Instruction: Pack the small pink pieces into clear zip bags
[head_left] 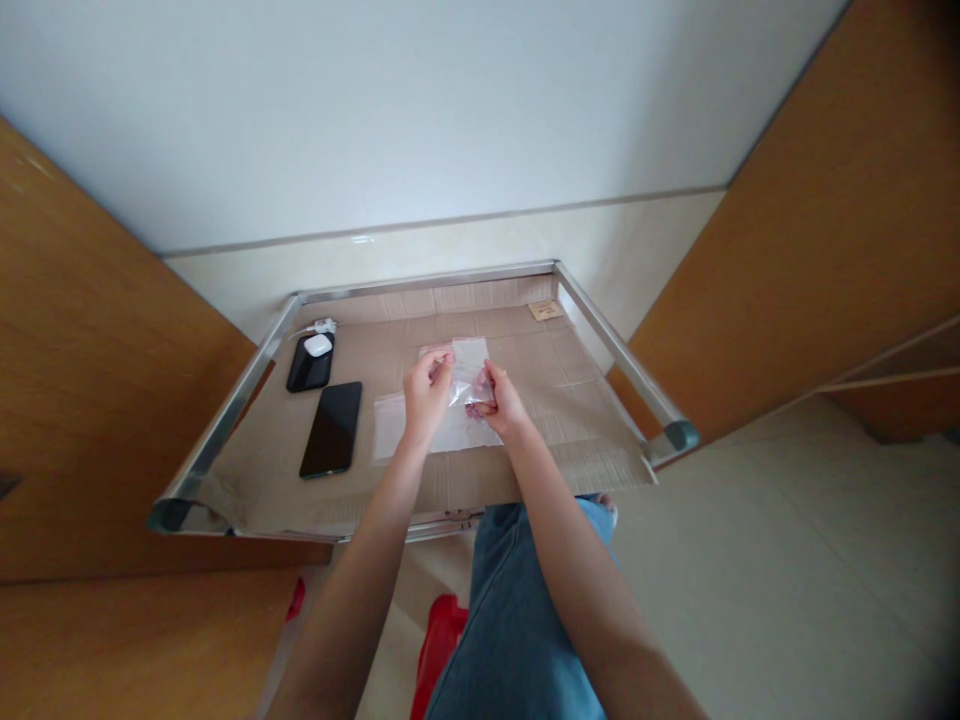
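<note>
Between my two hands is a small clear plastic bag, held above the cardboard-lined tray. My left hand pinches its left edge with thumb and fingers. At the other edge, my right hand is closed on the bag. Something small and reddish-purple shows by the right fingertips; I cannot make out what it is or whether it lies inside the bag. Beneath my hands, more flat clear plastic bags lie on the cardboard, partly covered by my hands.
A metal-framed tray lined with cardboard stands against the wall. On its left lie a black phone and another dark device bearing a white earbud case. A white plug and a small brown card lie near the back.
</note>
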